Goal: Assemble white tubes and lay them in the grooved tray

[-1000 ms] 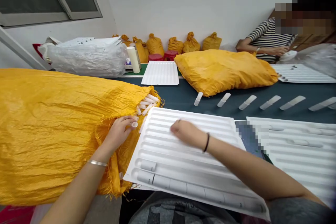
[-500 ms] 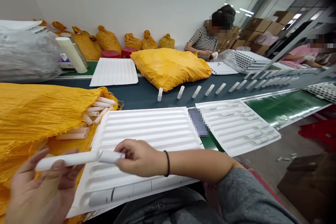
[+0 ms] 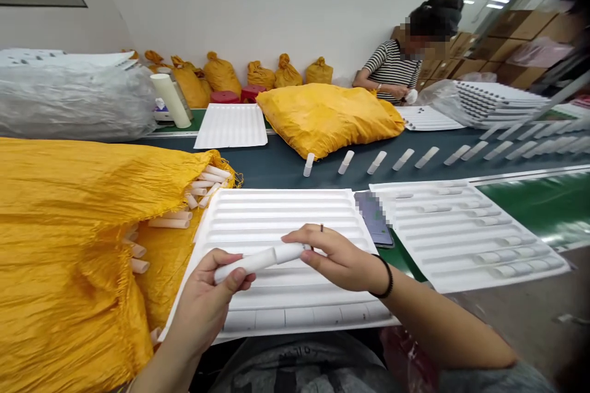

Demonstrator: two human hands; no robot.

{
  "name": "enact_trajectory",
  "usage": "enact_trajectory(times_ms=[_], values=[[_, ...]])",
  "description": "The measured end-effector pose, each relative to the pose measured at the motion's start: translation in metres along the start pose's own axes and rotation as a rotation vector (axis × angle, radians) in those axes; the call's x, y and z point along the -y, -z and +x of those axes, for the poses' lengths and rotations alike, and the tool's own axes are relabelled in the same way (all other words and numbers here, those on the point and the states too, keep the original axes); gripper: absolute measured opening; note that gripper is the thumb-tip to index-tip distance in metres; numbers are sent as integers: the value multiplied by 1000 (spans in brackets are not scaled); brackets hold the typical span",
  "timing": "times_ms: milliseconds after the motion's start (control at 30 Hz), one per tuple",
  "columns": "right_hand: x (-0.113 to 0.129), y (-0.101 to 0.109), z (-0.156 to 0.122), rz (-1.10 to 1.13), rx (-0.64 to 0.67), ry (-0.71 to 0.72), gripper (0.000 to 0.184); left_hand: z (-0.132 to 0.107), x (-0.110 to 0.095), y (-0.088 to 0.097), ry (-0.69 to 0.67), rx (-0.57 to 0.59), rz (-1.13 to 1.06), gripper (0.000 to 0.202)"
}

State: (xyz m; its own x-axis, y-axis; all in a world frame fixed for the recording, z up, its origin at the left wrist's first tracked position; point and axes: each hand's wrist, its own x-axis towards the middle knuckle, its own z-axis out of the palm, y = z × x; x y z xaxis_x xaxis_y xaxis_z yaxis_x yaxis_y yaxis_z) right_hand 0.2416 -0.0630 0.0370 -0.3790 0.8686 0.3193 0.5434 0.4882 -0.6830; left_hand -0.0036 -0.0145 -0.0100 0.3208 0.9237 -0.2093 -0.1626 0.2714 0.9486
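Both hands hold one white plastic tube (image 3: 251, 262) above a ribbed white tray (image 3: 281, 215) lying in front of me. My left hand (image 3: 207, 301) pinches the tube's long body at its left end. My right hand (image 3: 334, 256) grips the short cap end (image 3: 289, 252) with its fingertips. Several finished tubes lie end to end in the tray's nearest groove (image 3: 295, 317). To my left a large yellow woven sack (image 3: 78, 239) lies open, with several white tubes (image 3: 205, 184) spilling from its mouth beside the tray.
A second ribbed tray (image 3: 465, 233) with a few tubes lies to the right, a phone (image 3: 374, 218) between the trays. Capped tubes (image 3: 345, 162) ride a dark conveyor belt (image 3: 276, 163). Another yellow sack (image 3: 327, 116) lies beyond it. A person in a striped shirt (image 3: 391, 67) works opposite.
My left hand drew a tube out of the sack and brought it over the tray. My right hand came off the tray and took hold of the tube's cap end.
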Motion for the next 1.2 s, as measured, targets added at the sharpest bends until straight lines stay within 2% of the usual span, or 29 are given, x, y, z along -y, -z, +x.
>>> enact_trajectory(times_ms=[167,267,333,400,533,633,733,867,1033,1200], values=[[4,7,-5,-76,53,37,35,-2,-14,-7,-51,140,415,31],[4,6,-3,-98,72,88,35,-4,-24,-8,-147,290,608,26],[3,3,-2,-70,50,78,34,-4,-27,-8,-239,327,703,24],[1,-1,-2,-32,25,15,32,-5,-26,-7,-411,294,813,25],[-1,-8,-1,159,3,-216,28,-4,-19,-4,-856,268,981,34],[0,-12,1,388,29,-368,32,-3,-18,0,-1055,297,1051,45],[0,-15,3,570,62,-448,35,-2,-21,4,-1200,316,1128,53],[1,-16,5,714,97,-559,37,-3,-24,9,-1294,333,1222,52],[9,-9,12,651,160,-625,40,-1,-26,13,-1302,352,1243,39],[10,-10,21,675,244,-699,44,1,-37,14,-1490,330,1315,20]])
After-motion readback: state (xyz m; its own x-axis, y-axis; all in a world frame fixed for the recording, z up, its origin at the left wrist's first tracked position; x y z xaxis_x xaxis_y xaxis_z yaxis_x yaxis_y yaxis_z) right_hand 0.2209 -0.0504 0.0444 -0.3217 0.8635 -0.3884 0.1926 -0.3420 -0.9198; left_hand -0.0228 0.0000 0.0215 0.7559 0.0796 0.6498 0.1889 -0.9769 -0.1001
